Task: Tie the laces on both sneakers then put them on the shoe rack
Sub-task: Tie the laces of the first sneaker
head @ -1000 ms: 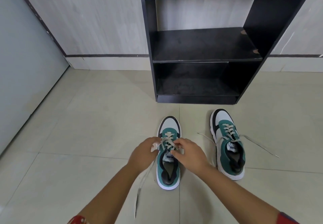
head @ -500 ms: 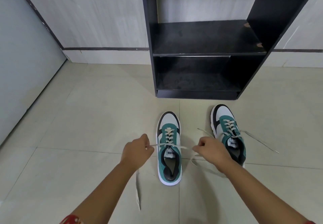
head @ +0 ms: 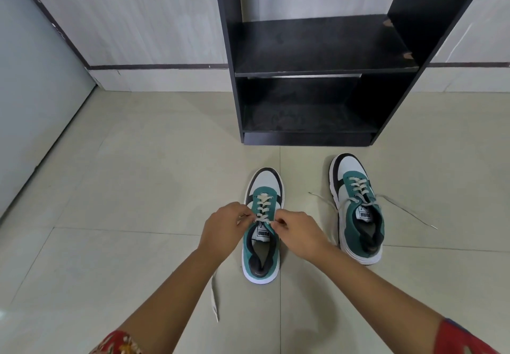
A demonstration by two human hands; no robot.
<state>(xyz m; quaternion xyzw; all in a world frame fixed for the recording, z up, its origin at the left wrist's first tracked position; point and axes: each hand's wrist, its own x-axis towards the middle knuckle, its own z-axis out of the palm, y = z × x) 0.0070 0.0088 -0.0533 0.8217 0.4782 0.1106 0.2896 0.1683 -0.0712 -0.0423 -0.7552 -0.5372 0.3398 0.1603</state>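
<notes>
A black shoe rack (head: pixel 317 47) stands against the pale wall, its top cut off by the frame; both visible shelves are bare. On the tiled floor (head: pixel 138 174) just in front of it sit two green, white and black sneakers, toes toward the rack. The right sneaker (head: pixel 357 207) lies apart from the hands, its laces (head: pixel 405 210) loose and trailing across the floor on both sides. The left sneaker (head: pixel 263 226) sits between the two hands. The left hand (head: pixel 223 226) and right hand (head: pixel 298 233) each have their fingers pinched on a lace end (head: pixel 262 219) at the top eyelets. One loose lace tail (head: pixel 214 298) runs along the floor by the left forearm; the right tail is hidden.
</notes>
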